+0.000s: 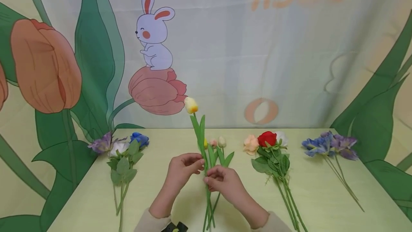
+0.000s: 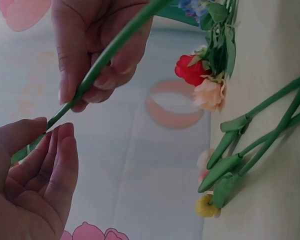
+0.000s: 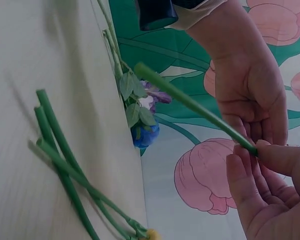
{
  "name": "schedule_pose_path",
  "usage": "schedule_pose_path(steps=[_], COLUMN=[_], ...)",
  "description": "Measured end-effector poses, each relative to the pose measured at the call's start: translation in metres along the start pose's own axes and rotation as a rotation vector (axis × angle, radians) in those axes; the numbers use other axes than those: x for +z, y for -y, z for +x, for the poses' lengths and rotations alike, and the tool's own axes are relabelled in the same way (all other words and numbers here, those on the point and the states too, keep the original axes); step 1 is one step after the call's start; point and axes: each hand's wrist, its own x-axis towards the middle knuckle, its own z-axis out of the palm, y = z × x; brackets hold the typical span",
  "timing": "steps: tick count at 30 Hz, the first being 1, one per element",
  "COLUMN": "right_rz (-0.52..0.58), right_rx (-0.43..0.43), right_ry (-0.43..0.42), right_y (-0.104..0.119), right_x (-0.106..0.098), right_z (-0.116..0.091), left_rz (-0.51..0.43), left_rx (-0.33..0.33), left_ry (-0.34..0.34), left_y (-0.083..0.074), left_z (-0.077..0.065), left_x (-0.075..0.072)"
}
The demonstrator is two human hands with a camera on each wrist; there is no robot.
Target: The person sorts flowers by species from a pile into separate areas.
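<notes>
A tulip with a white and yellow bloom [image 1: 191, 105] stands upright above the table, held in both hands. My left hand [image 1: 186, 167] pinches it near the base of its leaves. Lower on the green stem [image 3: 190, 105], my right hand [image 1: 225, 183] pinches it between thumb and fingers; the stem's cut end sticks out free in the right wrist view. Behind the hands, several tulips lie on the table, with a yellow bloom [image 2: 206, 205], a pink one [image 1: 213, 142] and a white one [image 1: 222, 141]. Their stems cross one another.
On the pale table [image 1: 161, 142], a bunch with blue, white and purple flowers [image 1: 123, 164] lies at left. Right of the hands lie roses, among them a red rose [image 1: 267, 139], and farther right blue and purple flowers [image 1: 331, 146]. A printed cloth backdrop [image 1: 219, 46] hangs behind.
</notes>
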Motion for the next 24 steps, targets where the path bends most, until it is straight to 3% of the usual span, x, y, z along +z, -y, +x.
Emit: schedule_pose_path(steps=[4,8,18,24], right_rz=[-0.026,-0.055,-0.010,0.009], right_rx=[0.011,0.053,0.236,0.291], right_ry=[-0.002,-0.003,-0.074,-0.121], right_y=[-0.005,-0.016,-0.047,-0.058], right_x=[-0.009,-0.018,-0.027,-0.025], right_z=[0.002,0.003,0.003,0.008], left_rz=[0.100,0.198,0.361,0.458], left_rx=[0.015,0.015,-0.096,-0.149], left_ry=[0.029,0.041,-0.034,-0.048], left_y=[0.003,0.006,0.017,0.025], left_z=[0.002,0.001,-0.005,-0.008], left_x=[-0.009,-0.028,-0.098,-0.138])
